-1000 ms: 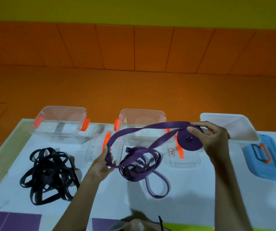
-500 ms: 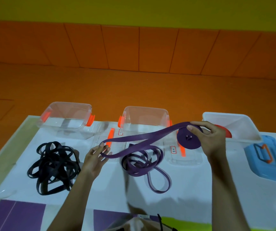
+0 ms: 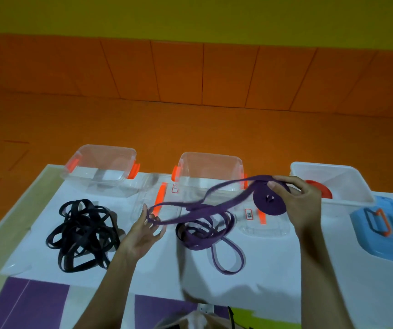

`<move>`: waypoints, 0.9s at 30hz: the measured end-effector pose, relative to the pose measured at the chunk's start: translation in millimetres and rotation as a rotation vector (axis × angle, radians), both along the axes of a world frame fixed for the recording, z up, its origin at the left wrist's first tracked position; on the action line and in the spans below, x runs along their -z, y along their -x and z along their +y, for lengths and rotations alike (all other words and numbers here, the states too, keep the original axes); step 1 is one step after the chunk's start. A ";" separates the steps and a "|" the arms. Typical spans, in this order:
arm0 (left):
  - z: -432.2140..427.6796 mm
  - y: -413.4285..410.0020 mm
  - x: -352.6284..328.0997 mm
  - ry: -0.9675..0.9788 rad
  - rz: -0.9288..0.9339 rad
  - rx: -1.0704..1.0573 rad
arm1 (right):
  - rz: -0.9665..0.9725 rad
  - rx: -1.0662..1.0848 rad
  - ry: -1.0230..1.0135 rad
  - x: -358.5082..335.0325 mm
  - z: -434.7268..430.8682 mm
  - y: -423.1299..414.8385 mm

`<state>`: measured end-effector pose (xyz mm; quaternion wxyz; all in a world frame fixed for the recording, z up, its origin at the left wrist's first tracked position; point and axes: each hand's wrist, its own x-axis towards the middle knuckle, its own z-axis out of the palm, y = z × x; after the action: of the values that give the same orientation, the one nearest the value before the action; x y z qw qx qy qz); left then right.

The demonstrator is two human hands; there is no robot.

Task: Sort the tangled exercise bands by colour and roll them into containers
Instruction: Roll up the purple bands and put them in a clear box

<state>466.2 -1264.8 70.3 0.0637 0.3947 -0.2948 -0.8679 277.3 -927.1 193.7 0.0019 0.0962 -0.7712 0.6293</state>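
Right fingers (image 3: 285,189) clamp the rolled purple band (image 3: 270,206); its loose loop hangs over the straight left fingers (image 3: 144,217).

Purple flat elastic band (image 3: 270,203): part rolled into raised coil, rest trailing in loose loops below. Black elastic bands (image 3: 84,233): tangled heap, left. Clear plastic containers (image 3: 100,169) behind.

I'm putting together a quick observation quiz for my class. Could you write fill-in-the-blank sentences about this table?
1. The roll gripped by the right hand is ____ in colour.
2. The tangled bands lying at the left of the table are ____.
3. The lid at the far right is ____.

Missing words: purple; black; blue.
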 end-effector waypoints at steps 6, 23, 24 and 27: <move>4.0 -13.2 11.6 0.202 0.011 0.167 | 0.057 -0.003 -0.014 -1.5 -0.4 -2.2; 79.6 69.1 -129.9 1.044 0.410 0.348 | 0.190 -0.357 -0.044 -37.8 -54.2 -22.3; 86.9 73.7 -141.9 1.051 0.473 0.412 | 0.212 -0.367 -0.053 -40.0 -56.7 -22.9; 94.2 84.9 -151.5 1.063 0.518 0.473 | 0.239 -0.392 -0.039 -46.4 -61.2 -21.2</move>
<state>381.3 -1170.5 221.8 0.1266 0.0106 -0.7394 -0.6611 298.5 -988.3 240.1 -0.0311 0.3182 -0.7441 0.5866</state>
